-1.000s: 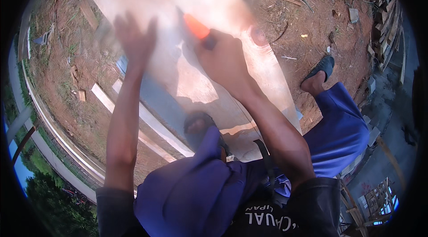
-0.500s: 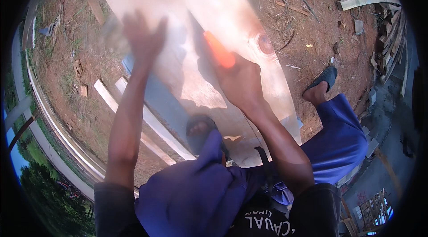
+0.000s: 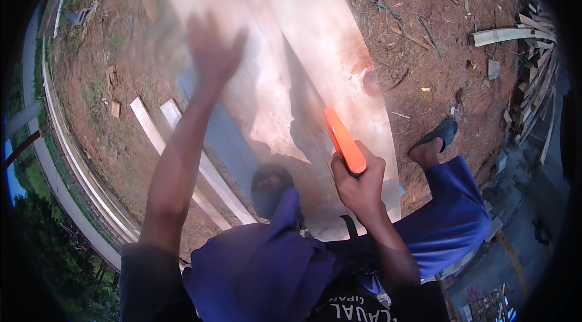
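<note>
A large pale plywood sheet (image 3: 333,37) with a dark knot near its right edge stretches away in front of me. On its left part lies my left hand (image 3: 215,49), open, the fingers spread and slightly blurred. My right hand (image 3: 359,182) is closed round an orange-handled tool (image 3: 345,143) over the right part of the sheet, close to my body. The handle points away from me; I cannot make out a blade. A dark wedge of shadow runs along the wood ahead of the tool. My left foot (image 3: 273,185), in a dark sandal, is at the sheet's near end.
Two narrow wooden strips (image 3: 209,170) lie on the dirt to the left. My right foot (image 3: 438,137) stands on the ground right of the sheet. Stacked scrap boards (image 3: 536,89) line the far right, with a pale curved board (image 3: 506,35) jutting out.
My right hand has drawn the orange-handled tool back toward my body and to the right. The left hand stays on the sheet. The whole view has shifted slightly.
</note>
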Available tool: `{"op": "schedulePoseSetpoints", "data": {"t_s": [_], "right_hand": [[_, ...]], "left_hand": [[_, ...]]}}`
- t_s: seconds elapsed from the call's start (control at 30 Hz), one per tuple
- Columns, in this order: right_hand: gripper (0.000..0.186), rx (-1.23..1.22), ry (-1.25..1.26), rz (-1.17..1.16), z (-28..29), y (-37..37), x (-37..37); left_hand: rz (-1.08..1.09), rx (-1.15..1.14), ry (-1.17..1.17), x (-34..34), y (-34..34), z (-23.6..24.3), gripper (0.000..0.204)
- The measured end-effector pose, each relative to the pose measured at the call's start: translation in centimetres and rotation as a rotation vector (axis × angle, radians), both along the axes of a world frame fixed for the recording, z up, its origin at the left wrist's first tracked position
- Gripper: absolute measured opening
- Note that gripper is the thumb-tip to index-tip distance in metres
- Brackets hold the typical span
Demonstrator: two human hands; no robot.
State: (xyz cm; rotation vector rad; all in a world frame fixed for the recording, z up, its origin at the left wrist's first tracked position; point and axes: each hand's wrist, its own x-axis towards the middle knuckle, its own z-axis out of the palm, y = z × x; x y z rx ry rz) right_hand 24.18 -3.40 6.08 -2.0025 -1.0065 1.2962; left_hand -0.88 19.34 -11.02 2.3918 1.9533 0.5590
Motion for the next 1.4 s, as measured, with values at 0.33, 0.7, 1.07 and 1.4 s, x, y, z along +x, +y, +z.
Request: {"op": "schedulePoseSetpoints", "data": {"t_s": [0.33,0.7,1.07,1.4], "right_hand": [[0.008,0.055,-0.165,0.132,7.6,-8.2,2.9],[0.019,0.064,-0.008,-0.049,-3.7,8.1,-2.8],[0.006,0.114,-0.130,-0.017,5.4,-6.2,1.1],[0.013,0.054,-0.069,0.018,4.3,-6.3,1.4]], "left_hand": [[0.024,-0.019,-0.041,-0.3,-0.1,0.1,0.084],[0.016,-0.051,-0.072,0.4,0.1,0.1,0.081],[-0.019,0.001,-0.009,1.0,0.2,0.2,0.087],[-0.039,0.076,0.000,-0.6,0.1,-0.5,0.088]]}}
